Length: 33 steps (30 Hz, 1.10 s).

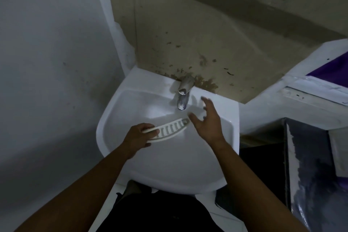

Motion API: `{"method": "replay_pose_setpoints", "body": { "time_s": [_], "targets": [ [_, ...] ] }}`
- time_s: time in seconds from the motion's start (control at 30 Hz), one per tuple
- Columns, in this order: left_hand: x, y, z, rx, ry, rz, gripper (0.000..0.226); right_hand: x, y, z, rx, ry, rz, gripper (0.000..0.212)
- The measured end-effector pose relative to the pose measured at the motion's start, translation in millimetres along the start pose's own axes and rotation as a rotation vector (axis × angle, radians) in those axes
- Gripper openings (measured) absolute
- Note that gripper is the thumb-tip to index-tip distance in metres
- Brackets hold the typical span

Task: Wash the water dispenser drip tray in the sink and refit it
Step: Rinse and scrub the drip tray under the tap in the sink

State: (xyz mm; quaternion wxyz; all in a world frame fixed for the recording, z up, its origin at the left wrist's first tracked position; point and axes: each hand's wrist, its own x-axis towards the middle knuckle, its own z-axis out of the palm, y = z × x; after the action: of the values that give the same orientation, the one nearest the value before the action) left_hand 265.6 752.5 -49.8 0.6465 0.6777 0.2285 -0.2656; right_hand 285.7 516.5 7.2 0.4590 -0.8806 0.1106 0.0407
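Gripping the tray (170, 128) by its nine-o'clock end, the left hand (138, 136) holds it over the sink (169, 167), with the tap (183, 98) at its twelve. The right hand (208, 121), at the tray's three o'clock, is spread wide and holds nothing. The thin slotted plastic looks light, stiff and probably slippery when wet, so it is best pinched at both ends.

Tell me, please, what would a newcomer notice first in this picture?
First, the curved cream plastic drip tray with slots, gripped at its left end by the left hand over the white ceramic sink. Next, the right hand, open with fingers spread, holding nothing, just right of the chrome tap at the basin's back edge. Behind it stands a stained beige board.
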Motion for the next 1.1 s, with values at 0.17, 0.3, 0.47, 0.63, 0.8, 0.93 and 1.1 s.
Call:
{"method": "replay_pose_setpoints", "body": {
  "time_s": [0.17, 0.3, 0.47, 0.63, 0.8, 0.93, 1.1],
  "targets": [
    [5.8, 4.7, 7.9, 0.0, 0.053, 0.061, 0.029, 41.0, -40.9, -1.3, -0.249, -0.129, -0.331, 0.069],
    [10.1, 8.3, 9.7, 0.083, 0.059, 0.17, 0.025, 57.1, -47.2, 2.7, -0.451, -0.133, -0.38, 0.056],
    [12.4, 13.6, 10.0, 0.126, 0.064, 0.256, 0.021, 60.4, -40.1, 2.7, -0.573, -0.122, -0.433, 0.051],
    [13.1, 19.5, 10.7, 0.117, 0.009, 0.251, 0.025, 65.5, -44.0, -1.8, -0.448, -0.111, -0.464, 0.044],
    [15.1, 22.1, 14.8, 0.162, 0.018, 0.293, 0.02, 69.4, -45.2, -7.3, -0.194, -0.081, -0.387, 0.042],
    [20.3, 17.5, 14.9, 0.205, 0.02, 0.319, 0.02, 44.8, -25.1, 9.9, 0.069, 0.135, -0.121, 0.052],
    [22.6, 16.1, 16.5, 0.281, 0.01, 0.37, 0.026, -11.5, 18.4, 53.1, -0.234, 0.059, -0.117, 0.033]
  ]
}}
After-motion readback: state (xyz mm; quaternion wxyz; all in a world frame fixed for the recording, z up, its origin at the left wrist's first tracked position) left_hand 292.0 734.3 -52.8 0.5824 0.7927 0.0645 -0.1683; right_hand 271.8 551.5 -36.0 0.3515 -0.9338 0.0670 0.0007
